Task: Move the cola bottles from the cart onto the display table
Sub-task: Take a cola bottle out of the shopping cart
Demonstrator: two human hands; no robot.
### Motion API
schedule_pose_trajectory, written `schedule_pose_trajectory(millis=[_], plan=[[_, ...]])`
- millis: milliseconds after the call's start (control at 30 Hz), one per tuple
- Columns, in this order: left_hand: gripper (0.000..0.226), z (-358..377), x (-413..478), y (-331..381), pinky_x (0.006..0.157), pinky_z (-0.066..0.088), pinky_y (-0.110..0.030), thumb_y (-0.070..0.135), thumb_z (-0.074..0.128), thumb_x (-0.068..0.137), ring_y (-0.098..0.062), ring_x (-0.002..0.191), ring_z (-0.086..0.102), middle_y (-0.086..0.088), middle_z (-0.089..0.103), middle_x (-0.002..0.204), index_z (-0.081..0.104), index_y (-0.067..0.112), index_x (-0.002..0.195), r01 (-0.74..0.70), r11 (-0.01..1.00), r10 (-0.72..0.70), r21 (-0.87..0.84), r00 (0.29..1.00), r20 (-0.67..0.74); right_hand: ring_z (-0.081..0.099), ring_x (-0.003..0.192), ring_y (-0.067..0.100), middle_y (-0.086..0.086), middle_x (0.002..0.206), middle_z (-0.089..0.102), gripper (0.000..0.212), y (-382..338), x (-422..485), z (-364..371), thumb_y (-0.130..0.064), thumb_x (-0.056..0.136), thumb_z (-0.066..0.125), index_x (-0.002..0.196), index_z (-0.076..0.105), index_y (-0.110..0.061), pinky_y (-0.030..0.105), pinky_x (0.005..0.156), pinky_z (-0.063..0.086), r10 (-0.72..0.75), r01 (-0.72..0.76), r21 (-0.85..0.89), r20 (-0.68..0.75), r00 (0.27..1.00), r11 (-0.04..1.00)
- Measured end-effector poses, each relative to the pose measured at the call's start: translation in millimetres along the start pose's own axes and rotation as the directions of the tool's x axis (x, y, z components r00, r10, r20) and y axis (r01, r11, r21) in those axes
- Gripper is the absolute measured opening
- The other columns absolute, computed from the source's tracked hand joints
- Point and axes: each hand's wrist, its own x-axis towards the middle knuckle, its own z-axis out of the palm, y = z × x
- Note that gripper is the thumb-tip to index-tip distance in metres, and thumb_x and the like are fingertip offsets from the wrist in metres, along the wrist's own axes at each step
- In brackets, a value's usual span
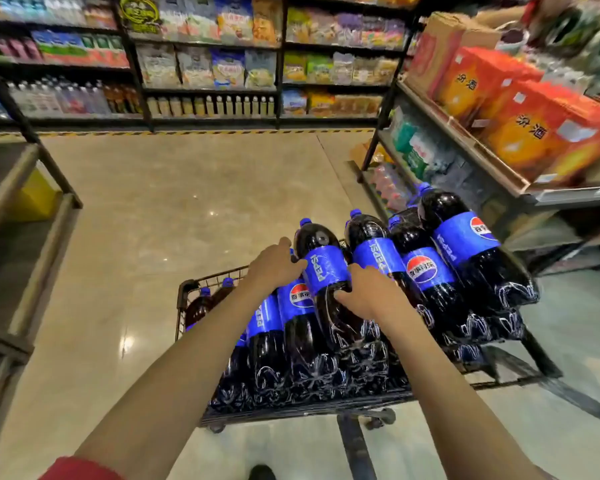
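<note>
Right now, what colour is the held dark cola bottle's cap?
Blue plastic screw cap; head view shows it best.

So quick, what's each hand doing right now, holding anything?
Left hand: grips the topmost Pepsi bottle from its left side.
Right hand: grips the same Pepsi bottle from its right side.

Both bare arms reach forward; left hand (273, 264) and right hand (362, 293) clasp one cola bottle (323, 268) from either side.
</note>
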Motion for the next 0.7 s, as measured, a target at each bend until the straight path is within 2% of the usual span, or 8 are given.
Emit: schedule_pose_trajectory(millis=[100,200,367,433,567,700], plan=[[0.063,8.1,20.2,1.6,0.083,0.047,-0.036,0.050,0.057,0.098,-0.032,0.114,0.059,-0.014,0.058,0.132,0.038,0.010,0.144,0.061,0.982,-0.053,-0.177,0.997,0.053,0.054,0.122,0.036,0.014,0.132,0.053,0.063,-3.8,6.8,8.4,-0.051,0.096,0.057,0.141,0.041,-0.011,0.045,0.098,0.048,0.045,-0.044,0.061,-0.001,0.999,0.997],[0.073,14.7,37.4,1.9,0.082,0.046,-0.036,0.057,0.056,0.096,-0.032,0.117,0.058,-0.014,0.055,0.138,0.035,0.008,0.146,0.137,0.933,-0.098,-0.334,0.986,0.132,0.053,0.124,0.037,0.015,0.135,0.051,0.070,-8.6,7.3,14.8,-0.055,0.093,0.058,0.143,0.038,-0.011,0.045,0.099,0.048,0.111,-0.113,0.102,0.020,0.994,0.988],[0.086,18.4,64.7,-3.9,0.077,0.053,-0.036,0.067,0.067,0.082,-0.027,0.105,0.060,-0.006,0.056,0.125,0.036,0.010,0.139,0.219,0.860,-0.128,-0.460,0.967,0.221,0.045,0.133,0.037,0.018,0.144,0.043,0.095,-19.3,9.0,20.5,-0.068,0.084,0.064,0.149,0.028,-0.009,0.046,0.101,0.044,0.212,-0.215,0.122,0.038,0.977,0.969],[0.096,19.0,74.4,-5.0,0.081,0.056,-0.038,0.071,0.071,0.075,-0.025,0.107,0.062,-0.004,0.058,0.128,0.037,0.009,0.140,0.227,0.850,-0.118,-0.476,0.962,0.248,0.043,0.134,0.038,0.018,0.145,0.041,0.102,-24.9,12.2,24.5,-0.069,0.082,0.067,0.150,0.024,-0.007,0.046,0.103,0.043,0.253,-0.256,0.116,0.040,0.967,0.960],[0.114,19.5,87.3,-3.0,0.096,0.051,-0.040,0.072,0.077,0.068,-0.029,0.122,0.058,-0.007,0.054,0.142,0.028,0.010,0.150,0.266,0.812,-0.119,-0.519,0.947,0.299,0.042,0.136,0.038,0.020,0.148,0.038,0.119,-32.8,18.5,30.0,-0.072,0.076,0.070,0.155,0.012,-0.006,0.046,0.104,0.042,0.323,-0.328,0.134,0.054,0.945,0.935],[0.146,21.0,89.5,0.9,0.104,0.049,-0.047,0.086,0.074,0.036,-0.030,0.125,0.058,-0.006,0.053,0.144,0.019,0.018,0.153,0.289,0.787,-0.112,-0.546,0.936,0.334,0.050,0.128,0.039,0.021,0.141,0.044,0.124,-36.1,24.8,32.6,-0.072,0.070,0.075,0.154,0.013,-0.006,0.046,0.102,0.045,0.380,-0.384,0.145,0.059,0.923,0.912]])
